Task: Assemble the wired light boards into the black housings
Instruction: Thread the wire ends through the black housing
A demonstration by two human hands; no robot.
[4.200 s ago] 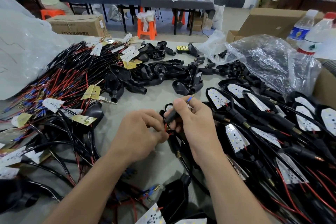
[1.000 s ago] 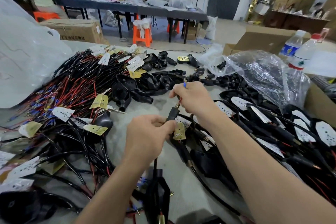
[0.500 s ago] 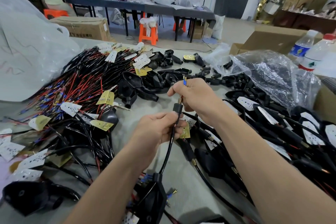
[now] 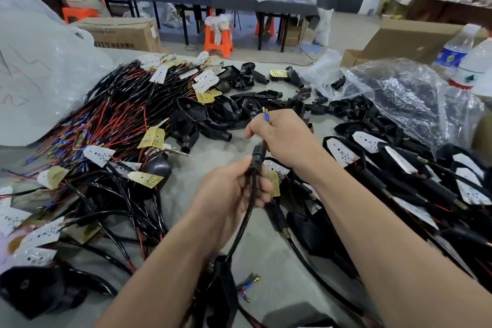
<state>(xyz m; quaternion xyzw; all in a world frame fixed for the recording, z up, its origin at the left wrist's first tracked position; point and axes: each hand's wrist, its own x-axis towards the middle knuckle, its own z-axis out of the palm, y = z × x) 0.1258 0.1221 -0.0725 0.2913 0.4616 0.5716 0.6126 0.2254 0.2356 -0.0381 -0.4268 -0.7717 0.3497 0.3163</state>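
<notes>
At centre, the left hand (image 4: 234,189) grips a black tubular housing stem (image 4: 257,157); the right hand (image 4: 287,138) pinches its blue-tipped wires (image 4: 266,116). Finished black housings with white boards (image 4: 343,153) lie at three o'clock; many loose wired boards (image 4: 98,154) remain at nine.

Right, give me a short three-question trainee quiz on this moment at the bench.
1. True or false: the right hand pinches the blue-tipped wires above the black stem.
2. The left hand grips: A) a screwdriver B) the black stem C) scissors.
3. Fill in: the finished housings with white boards lie to the person's ____.
Key: 1 true; 2 B; 3 right.
</notes>
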